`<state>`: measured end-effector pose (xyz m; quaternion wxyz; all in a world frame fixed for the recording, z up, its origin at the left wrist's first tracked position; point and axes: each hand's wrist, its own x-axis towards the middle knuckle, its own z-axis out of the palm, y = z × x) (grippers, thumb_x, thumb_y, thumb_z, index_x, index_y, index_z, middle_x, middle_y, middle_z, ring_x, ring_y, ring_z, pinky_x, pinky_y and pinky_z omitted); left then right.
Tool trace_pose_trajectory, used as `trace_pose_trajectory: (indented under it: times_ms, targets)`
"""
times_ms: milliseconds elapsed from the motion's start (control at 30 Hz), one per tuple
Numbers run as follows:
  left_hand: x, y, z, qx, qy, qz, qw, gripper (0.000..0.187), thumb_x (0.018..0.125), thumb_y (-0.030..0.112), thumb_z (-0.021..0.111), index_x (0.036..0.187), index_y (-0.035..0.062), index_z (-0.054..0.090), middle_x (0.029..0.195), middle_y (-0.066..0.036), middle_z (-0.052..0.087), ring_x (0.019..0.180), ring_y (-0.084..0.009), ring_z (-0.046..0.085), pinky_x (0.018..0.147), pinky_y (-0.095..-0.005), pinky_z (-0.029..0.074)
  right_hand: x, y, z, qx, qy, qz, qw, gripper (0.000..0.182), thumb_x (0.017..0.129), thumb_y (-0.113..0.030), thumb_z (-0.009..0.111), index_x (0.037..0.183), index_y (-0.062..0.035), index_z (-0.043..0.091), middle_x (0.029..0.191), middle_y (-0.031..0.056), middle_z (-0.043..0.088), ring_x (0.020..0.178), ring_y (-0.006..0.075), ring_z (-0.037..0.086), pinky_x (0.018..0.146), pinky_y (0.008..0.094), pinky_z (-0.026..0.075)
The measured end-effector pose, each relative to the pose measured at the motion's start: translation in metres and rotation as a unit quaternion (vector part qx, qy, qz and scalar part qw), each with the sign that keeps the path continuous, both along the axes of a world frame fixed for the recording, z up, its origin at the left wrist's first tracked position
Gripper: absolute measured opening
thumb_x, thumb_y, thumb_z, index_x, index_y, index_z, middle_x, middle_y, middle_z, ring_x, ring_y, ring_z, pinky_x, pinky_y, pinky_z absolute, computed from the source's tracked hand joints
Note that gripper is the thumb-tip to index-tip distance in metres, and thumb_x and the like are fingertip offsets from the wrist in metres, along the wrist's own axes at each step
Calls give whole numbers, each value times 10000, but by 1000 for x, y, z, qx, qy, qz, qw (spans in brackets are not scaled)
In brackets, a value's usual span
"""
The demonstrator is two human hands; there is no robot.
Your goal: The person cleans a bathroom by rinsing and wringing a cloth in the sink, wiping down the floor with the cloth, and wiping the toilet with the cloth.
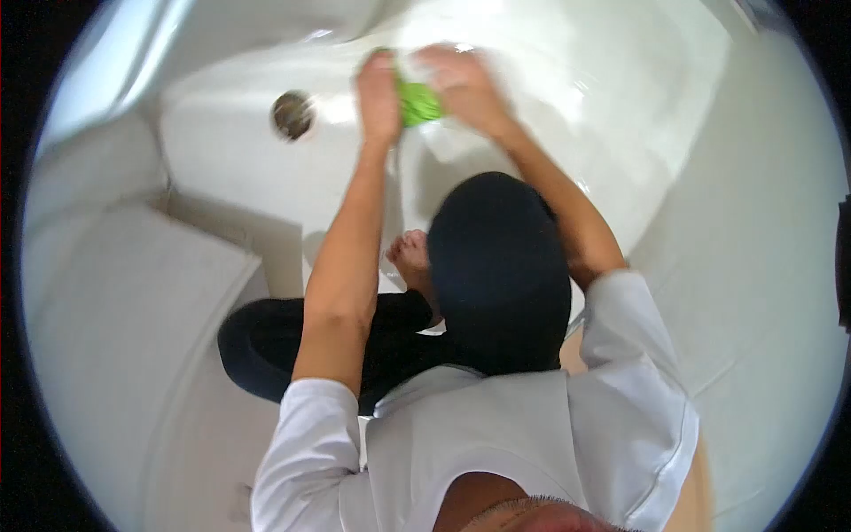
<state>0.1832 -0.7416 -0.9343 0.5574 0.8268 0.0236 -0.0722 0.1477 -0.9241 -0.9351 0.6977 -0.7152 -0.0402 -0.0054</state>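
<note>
Seen from above: both arms stretched forward into a white tub (pixel 230 168). Left hand (pixel 379 93) and right hand (pixel 465 84) closed in on one green cloth (pixel 418 103), bunched between them and pressed toward the tub's floor. Left fingers curled against the cloth's left edge, right fingers draped over its top and right side; exact tightness of either grip blurred, not clear enough to tell. Cloth lay directly between the two hands, neither plainly nearer; no clear long axis, being crumpled. One round drain (pixel 292 114) well apart to the left of the left hand. One bare foot (pixel 410 253) nearer the body, below the arms. Two short white sleeves (pixel 306 443).
</note>
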Motion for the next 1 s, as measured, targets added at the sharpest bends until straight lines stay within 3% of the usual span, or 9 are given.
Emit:
trace_pose_trajectory:
  times_ms: [133, 233, 267, 400, 767, 867, 933, 967, 1000]
  targets:
    - [-72, -41, 29, 357, -126, -193, 905, 612, 897, 529, 656, 1376, 149, 626, 1546, -189, 438, 1478, -444, 318, 1199, -632, 226, -24, -115, -19, -396, -7, -279, 875, 355, 955, -102, 591, 1293, -28, 669, 1283, 187, 659, 1225, 364, 571, 1093, 450, 420]
    - [-137, -77, 9, 305, -92, -356, 878, 577, 963, 439, 578, 1454, 137, 564, 1598, -174, 404, 1543, -396, 246, 1227, -599, 219, -57, -143, -22, -477, -14, -254, 841, 418, 969, -156, 566, 1348, 12, 620, 1402, 243, 563, 1298, 401, 493, 1109, 478, 400]
    - [-169, -76, 11, 26, -73, -292, 953, 535, 985, 356, 550, 1476, 143, 536, 1609, -161, 401, 1553, -330, 260, 1246, -553, 218, -62, -141, -20, -481, -23, -242, 842, 430, 973, -167, 553, 1359, 14, 610, 1429, 242, 540, 1313, 403, 475, 1112, 482, 398]
    - [-179, -44, 10, 281, -192, -402, 850, 542, 983, 326, 546, 1498, 159, 509, 1645, -131, 352, 1544, -314, 289, 1238, -546, 245, -59, -120, -5, -520, -9, -218, 826, 459, 990, -206, 525, 1392, 8, 580, 1469, 236, 505, 1323, 410, 459, 1112, 492, 399]
    - [-58, 157, 30, 319, -131, 170, 923, 311, 969, 96, 584, 1276, 68, 628, 1313, -151, 596, 1216, -386, 528, 1089, -484, 401, -57, -113, -6, -564, -21, -197, 802, 484, 967, -166, 483, 1398, 46, 546, 1455, 253, 495, 1320, 418, 454, 1113, 523, 387]
    - [-170, 228, -11, 325, 7, 546, 772, 302, 1020, 179, 508, 1163, -54, 635, 1153, -241, 634, 1106, -403, 581, 987, -493, 449, -56, -105, -5, -565, -26, -209, 798, 488, 968, -176, 468, 1395, 45, 548, 1451, 250, 493, 1319, 420, 449, 1112, 528, 385]
    - [-244, 271, -24, 266, -47, 781, 564, 340, 1013, 188, 531, 1243, -56, 586, 1166, -225, 647, 1028, -383, 657, 907, -505, 543, -55, -106, -5, -570, 7, -207, 795, 507, 983, -199, 434, 1422, 40, 518, 1477, 253, 458, 1332, 423, 428, 1113, 535, 380]
    - [-249, 278, 6, 358, 248, 806, 402, 369, 1006, 206, 529, 1287, -29, 571, 1232, -228, 642, 1089, -374, 676, 885, -528, 570, -55, -107, -2, -572, -1, -202, 795, 507, 983, -199, 434, 1422, 40, 518, 1477, 253, 458, 1332, 423, 428, 1113, 535, 380]
    - [-277, 297, -19, 388, 226, 808, 380, 375, 986, 266, 549, 1209, -30, 605, 1204, -285, 616, 1089, -413, 619, 922, -551, 518, -55, -104, 0, -576, 8, -197, 793, 514, 993, -207, 417, 1435, 43, 498, 1490, 255, 439, 1343, 421, 411, 1113, 536, 379]
